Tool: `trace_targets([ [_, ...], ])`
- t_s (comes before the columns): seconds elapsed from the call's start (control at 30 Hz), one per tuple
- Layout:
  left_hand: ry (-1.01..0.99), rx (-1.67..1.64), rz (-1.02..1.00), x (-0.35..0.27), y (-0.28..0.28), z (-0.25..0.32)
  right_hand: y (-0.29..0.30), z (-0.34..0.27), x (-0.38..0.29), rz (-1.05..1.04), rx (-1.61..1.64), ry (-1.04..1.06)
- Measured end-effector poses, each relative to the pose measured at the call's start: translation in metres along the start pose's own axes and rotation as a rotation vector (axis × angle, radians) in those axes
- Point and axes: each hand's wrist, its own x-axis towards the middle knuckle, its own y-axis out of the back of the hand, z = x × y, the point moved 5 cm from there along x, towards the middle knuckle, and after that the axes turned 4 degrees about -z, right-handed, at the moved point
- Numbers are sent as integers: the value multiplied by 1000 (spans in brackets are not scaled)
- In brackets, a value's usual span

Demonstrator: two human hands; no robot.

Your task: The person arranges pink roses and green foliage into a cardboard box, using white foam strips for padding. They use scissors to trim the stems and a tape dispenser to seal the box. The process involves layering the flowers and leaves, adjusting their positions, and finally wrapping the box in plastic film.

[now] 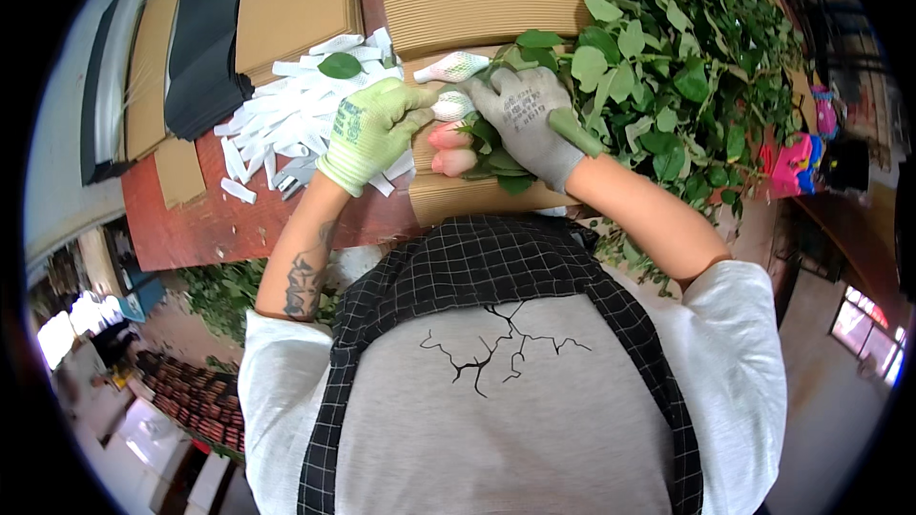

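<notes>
My left hand (368, 127), in a pale green glove, pinches the tip of a white foam mesh sleeve (453, 106) that covers a rosebud. Over the stem side of that bud is my right hand (526, 111), in a grey glove; its fingertips are partly hidden, so its hold is unclear. A second sleeved rosebud (452, 67) lies just beyond. Nearer my body, two bare pink rosebuds (451, 149) with green leaves rest side by side on corrugated cardboard (458, 197). A heap of flat white mesh sleeves (286, 114) spreads left of my left hand, with one loose leaf on top.
A stack of corrugated cardboard (486, 3) stands at the far side of the red table (236, 225). Brown sheets (297, 0) and black sheets (207, 36) are stacked at the left. Leafy rose stems (665, 71) pile up at the right. A grey metal tool (295, 175) lies by the sleeves.
</notes>
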Motion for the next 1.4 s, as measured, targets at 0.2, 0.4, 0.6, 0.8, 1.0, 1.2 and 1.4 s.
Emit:
trace_targets([
  [0.2,41,151,169,-22,45,-23,-1,5,0,-26,13,-73],
  [0.4,62,210,-228,-30,43,45,-4,4,3,-26,-10,-55],
  [0.6,101,215,-425,-20,-5,72,3,-2,0,-80,-102,56],
  [0.8,101,243,-297,-4,-5,70,9,-2,6,-147,-95,153],
  [1.0,61,287,-298,-9,-10,66,15,17,27,-167,-199,59],
  [1.2,180,221,-419,-1,-9,65,7,14,30,-136,-20,98],
  [1.4,-104,174,204,1,11,22,5,14,24,-62,-60,105],
])
